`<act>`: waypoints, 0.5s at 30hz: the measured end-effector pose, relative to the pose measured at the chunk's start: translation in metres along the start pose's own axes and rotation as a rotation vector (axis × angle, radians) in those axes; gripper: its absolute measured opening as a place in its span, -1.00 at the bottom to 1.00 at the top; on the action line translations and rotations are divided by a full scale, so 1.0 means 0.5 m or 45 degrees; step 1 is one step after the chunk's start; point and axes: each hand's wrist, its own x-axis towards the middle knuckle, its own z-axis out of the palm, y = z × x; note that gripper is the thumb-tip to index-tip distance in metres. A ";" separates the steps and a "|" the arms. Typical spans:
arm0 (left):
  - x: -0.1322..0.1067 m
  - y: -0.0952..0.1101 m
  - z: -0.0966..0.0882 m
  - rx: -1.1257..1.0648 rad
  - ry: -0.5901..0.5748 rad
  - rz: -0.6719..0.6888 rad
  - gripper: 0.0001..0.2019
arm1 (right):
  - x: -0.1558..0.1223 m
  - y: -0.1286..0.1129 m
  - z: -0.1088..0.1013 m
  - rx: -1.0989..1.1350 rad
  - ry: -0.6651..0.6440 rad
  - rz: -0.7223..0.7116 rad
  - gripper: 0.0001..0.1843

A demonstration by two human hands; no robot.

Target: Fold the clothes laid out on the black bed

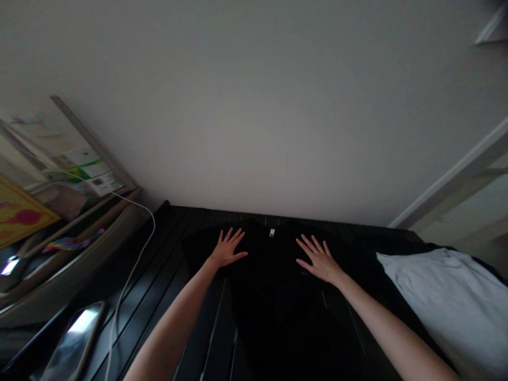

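A black T-shirt (270, 286) lies spread on a dark slatted surface (159, 296), its neckline toward the wall and a small white label (272, 232) showing at the collar. My left hand (228, 247) rests flat on the left shoulder area of the shirt, fingers spread. On the other side of the collar, my right hand (319, 259) lies flat on the cloth with its fingers apart. Neither hand holds anything. The shirt's lower part blends into the dark, so its hem cannot be made out.
Folded pale grey cloth (448, 296) lies at the right. A phone (75, 338) and a white cable (138, 254) are on the left of the slats. Beyond them stands a shelf with boxes (101, 182). A plain wall (270, 116) rises behind.
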 end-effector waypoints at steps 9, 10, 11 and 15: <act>0.062 -0.036 0.012 -0.001 0.063 -0.233 -0.31 | 0.034 0.033 0.010 -0.050 0.040 0.115 -0.21; 0.068 -0.034 0.017 0.009 0.082 -0.290 -0.29 | 0.032 0.031 0.016 -0.070 0.056 0.166 -0.21; 0.071 -0.032 0.022 0.019 0.098 -0.324 -0.28 | 0.030 0.030 0.022 -0.090 0.071 0.202 -0.21; 0.065 -0.024 0.031 0.050 0.128 -0.248 -0.27 | 0.024 0.028 0.041 -0.147 0.107 0.212 -0.22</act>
